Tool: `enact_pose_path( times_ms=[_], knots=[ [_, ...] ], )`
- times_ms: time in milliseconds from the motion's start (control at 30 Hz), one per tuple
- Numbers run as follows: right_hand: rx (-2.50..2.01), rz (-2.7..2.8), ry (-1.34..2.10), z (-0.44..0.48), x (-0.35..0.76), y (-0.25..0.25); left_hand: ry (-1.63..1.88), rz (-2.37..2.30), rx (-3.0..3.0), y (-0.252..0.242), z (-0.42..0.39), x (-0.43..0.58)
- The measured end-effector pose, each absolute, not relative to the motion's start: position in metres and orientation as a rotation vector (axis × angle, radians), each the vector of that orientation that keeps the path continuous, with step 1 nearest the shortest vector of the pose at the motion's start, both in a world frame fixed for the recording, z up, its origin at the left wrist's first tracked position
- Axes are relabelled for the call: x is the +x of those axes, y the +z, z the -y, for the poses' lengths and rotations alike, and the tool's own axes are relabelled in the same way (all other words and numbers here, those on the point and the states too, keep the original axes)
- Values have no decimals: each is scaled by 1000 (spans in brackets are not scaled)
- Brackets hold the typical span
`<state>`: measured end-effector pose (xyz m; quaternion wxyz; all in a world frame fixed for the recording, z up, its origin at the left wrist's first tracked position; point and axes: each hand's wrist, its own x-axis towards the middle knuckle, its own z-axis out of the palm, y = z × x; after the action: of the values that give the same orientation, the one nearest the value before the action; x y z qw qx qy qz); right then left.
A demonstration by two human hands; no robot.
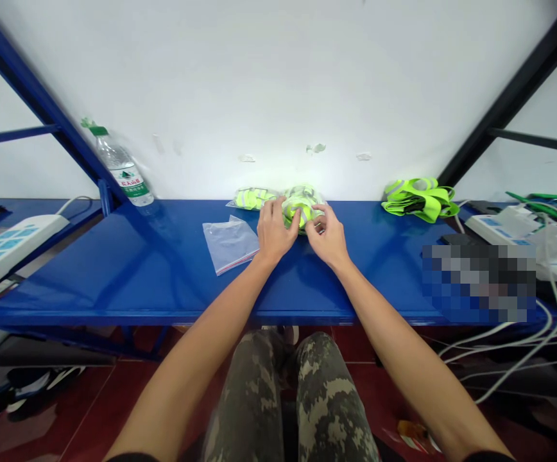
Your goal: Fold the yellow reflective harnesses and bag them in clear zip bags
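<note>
Near the centre of the frame, on the blue surface (115, 269): a yellow-green bundle (303, 205) of banded strap, seemingly inside clear film, caught between both hands. Left hand (276, 231) curled over the left edge of the bundle, with thumb laid on its near face; right hand (329, 237) apparently pinching the right edge between thumb and forefinger. Firmness of either grip impossible to tell. Likely to uncoil on easing both thumbs too soon, from the springiness of folded strap; liable also to tear or crease at the film by uneven tugging. Left of centre, close beside the left hand: a second packet (254, 197), easily nudged by spreading the fingers. Just below, beside the left wrist: a flat clear bag (230, 247), at risk of being dragged along by a careless sweep of the forearm. At right of the frame: a loose heap of strap (418, 199), prone to tangling if lifted by one loop. Upper left: a capped bottle (124, 170), well apart from both hands.
</note>
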<state>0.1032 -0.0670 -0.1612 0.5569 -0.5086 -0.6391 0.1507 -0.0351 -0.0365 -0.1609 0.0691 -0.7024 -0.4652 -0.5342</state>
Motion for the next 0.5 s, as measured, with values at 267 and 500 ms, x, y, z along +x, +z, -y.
enact_pose_path(
  times_ms=[267,500],
  knots=[
    [-1238,1500,337,64,109,-158,-1598,1376,-2324,-162,34,-41],
    [-1301,1453,169,65,109,-158,-1641,1362,-2319,-159,37,-38]
  ],
)
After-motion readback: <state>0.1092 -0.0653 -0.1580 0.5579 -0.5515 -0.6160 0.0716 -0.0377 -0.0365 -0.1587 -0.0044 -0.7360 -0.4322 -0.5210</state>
